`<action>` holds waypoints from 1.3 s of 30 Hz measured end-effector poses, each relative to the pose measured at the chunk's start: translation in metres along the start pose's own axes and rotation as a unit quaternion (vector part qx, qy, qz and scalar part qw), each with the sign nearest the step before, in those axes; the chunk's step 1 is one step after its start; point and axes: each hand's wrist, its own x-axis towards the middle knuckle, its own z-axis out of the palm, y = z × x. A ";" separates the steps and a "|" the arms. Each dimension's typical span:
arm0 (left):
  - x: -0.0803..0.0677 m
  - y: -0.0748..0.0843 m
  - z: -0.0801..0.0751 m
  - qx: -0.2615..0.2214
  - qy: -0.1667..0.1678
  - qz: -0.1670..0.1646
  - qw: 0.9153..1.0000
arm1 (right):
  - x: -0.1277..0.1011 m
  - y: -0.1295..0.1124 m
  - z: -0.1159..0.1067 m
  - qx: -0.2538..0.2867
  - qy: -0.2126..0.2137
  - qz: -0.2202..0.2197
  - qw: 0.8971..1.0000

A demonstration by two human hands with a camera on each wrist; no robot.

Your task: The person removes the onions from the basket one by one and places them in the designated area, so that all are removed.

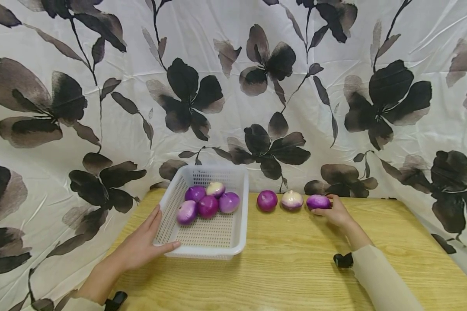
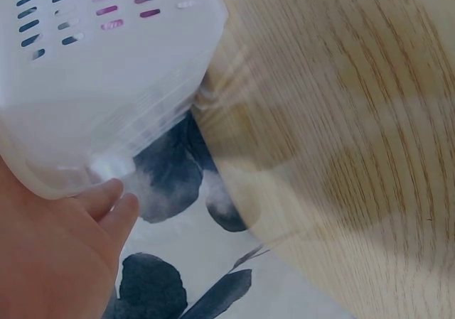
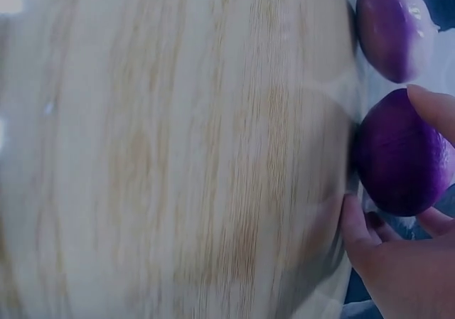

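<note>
My left hand (image 1: 142, 242) rests against the near left corner of a white plastic basket (image 1: 241, 233), its fingers straight along the outer side and its thumb on the front rim. In the left wrist view its fingertips touch the basket's edge (image 2: 60, 191). Several red onions lie in the basket, among them a dark one (image 1: 208, 207) and a pale-topped one (image 1: 215, 189). My right hand (image 1: 339, 212) grips a purple red onion (image 1: 318, 201) at the right end of a short row, with fingers and thumb around its right side (image 3: 402, 155).
A pale-topped onion (image 1: 292, 201) and a dark red onion (image 1: 267, 201) stand between the held onion and the basket. The wooden table (image 1: 288, 259) ends at a floral cloth (image 1: 218, 108) behind the row.
</note>
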 end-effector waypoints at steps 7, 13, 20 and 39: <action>-0.001 -0.003 0.002 -0.002 -0.004 -0.004 1.000 | -0.009 0.001 -0.005 -0.013 -0.022 -0.001 1.000; -0.001 -0.002 0.001 0.003 -0.006 -0.004 1.000 | -0.018 0.000 -0.015 -0.033 -0.049 0.005 0.998; 0.000 -0.001 -0.002 0.005 -0.002 0.000 1.000 | -0.029 -0.007 -0.024 -0.066 -0.058 -0.016 0.996; 0.001 -0.001 0.000 0.000 0.000 0.003 1.000 | -0.059 -0.030 -0.020 -0.098 -0.005 -0.150 0.984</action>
